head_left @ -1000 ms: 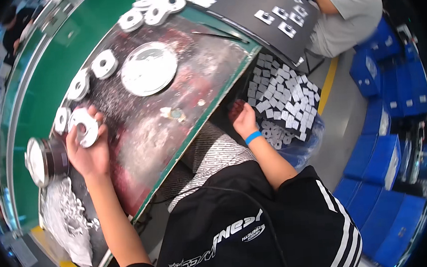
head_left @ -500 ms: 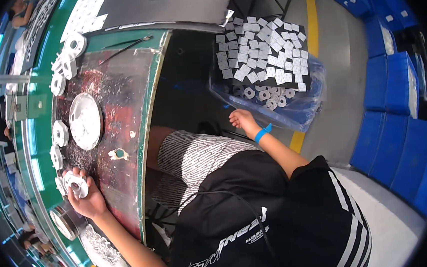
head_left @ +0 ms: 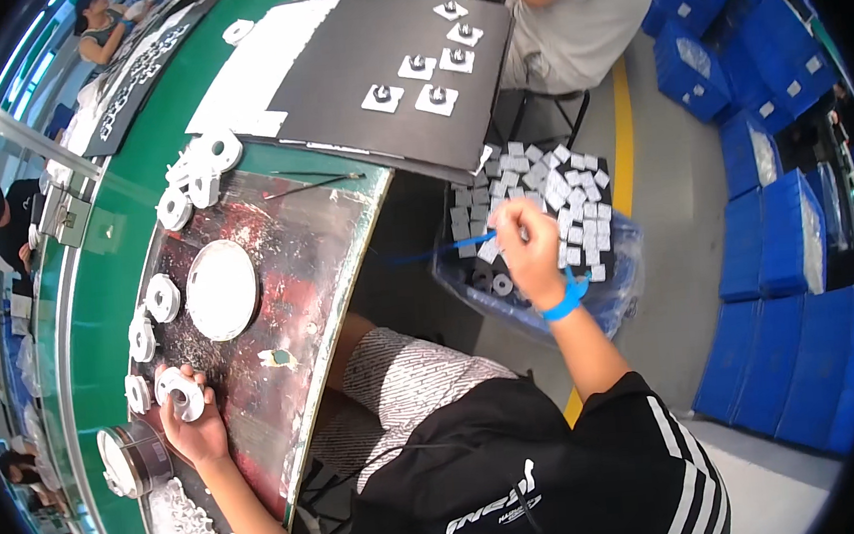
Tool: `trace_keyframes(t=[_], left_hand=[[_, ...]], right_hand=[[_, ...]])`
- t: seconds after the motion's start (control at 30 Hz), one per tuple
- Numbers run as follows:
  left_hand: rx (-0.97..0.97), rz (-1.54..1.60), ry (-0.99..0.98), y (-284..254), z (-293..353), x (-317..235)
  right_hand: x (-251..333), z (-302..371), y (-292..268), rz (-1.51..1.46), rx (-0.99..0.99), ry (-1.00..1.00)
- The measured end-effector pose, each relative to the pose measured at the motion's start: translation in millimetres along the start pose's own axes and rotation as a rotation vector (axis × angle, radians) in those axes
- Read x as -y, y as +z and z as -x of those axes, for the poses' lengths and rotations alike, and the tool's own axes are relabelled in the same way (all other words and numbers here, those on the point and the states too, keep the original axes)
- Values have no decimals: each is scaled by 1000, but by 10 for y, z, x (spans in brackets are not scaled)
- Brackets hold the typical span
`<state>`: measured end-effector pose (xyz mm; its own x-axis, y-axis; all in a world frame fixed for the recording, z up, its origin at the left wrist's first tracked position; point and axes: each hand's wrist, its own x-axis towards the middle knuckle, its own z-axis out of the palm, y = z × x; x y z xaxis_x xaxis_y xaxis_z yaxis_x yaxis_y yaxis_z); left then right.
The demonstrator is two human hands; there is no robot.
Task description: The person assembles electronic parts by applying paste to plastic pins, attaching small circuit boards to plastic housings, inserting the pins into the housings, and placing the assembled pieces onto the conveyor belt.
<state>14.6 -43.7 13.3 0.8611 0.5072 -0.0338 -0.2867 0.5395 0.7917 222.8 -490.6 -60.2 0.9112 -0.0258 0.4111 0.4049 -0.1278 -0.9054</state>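
At the left of the worktable, my left hand (head_left: 197, 426) has its fingers wrapped round a white round flanged part (head_left: 185, 394) with a hole in its middle. More such parts (head_left: 162, 298) stand along the table's far left side, beside a round white dish (head_left: 221, 291). My right hand (head_left: 529, 239) is raised off the table's right side, fingers closed, in front of a blue-lined box (head_left: 605, 293). From its fingers a thin blue stick (head_left: 451, 247) points left; motion smears it, so its exact kind cannot be told. A blue band circles that wrist.
Two thin brushes (head_left: 315, 183) lie at the table's far end. A tin (head_left: 133, 459) and a bag of small white pieces (head_left: 188, 522) sit at the near left. Black sheets (head_left: 363, 91) carry several small parts. Blue crates (head_left: 756, 241) line the right; a co-worker (head_left: 578, 14) sits ahead.
The view has shifted. My right hand has risen in front of the box and closed, and the thin blue stick now shows in it. My left hand keeps the flanged part, now turned differently.
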Motion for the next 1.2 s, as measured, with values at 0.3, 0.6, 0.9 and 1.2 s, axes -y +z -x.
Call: trace_keyframes(t=[0.3, 0.6, 0.9, 1.2], left_hand=[[14, -11, -44, 125, 114, -10], [-24, 35, 81, 94, 95, -138], [-41, 314, 317, -52, 169, -492], [-313, 315, 357, -258, 102, -553]], right_hand=[[298, -1583, 301, 749, 152, -375], [1448, -857, 1544, 286, 291, -490], [2482, 302, 3337, -224, 990, -803], [2191, 568, 3793, -328, 984, -677]])
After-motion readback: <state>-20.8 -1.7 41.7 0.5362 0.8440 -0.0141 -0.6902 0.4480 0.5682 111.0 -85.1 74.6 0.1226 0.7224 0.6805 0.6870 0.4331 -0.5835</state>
